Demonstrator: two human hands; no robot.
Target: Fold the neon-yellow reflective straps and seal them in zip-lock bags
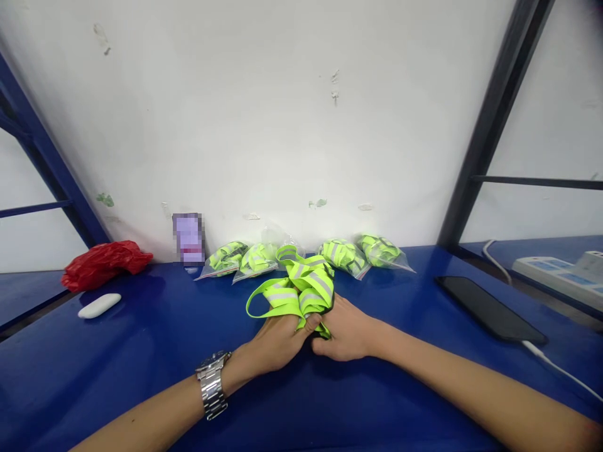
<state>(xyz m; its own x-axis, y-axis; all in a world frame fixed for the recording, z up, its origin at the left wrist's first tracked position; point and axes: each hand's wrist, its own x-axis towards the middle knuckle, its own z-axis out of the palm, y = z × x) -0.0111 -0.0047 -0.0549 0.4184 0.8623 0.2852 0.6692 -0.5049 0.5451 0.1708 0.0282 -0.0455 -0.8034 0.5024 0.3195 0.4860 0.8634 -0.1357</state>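
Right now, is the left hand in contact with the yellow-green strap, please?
Touching. The head view shows it plainly: the left hand grasps the bunched yellow-green strap, with its thumb pressed against the lower part.

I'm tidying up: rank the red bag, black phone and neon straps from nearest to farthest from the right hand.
1. Neon straps, against the right hand.
2. Black phone, to its right.
3. Red bag, far left, near the wall.

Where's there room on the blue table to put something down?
Try the bare blue table between the right hand and the black phone, or between the white case and the watch. It's crowded by the wall, with the bagged yellow straps, and at the strap bundle.
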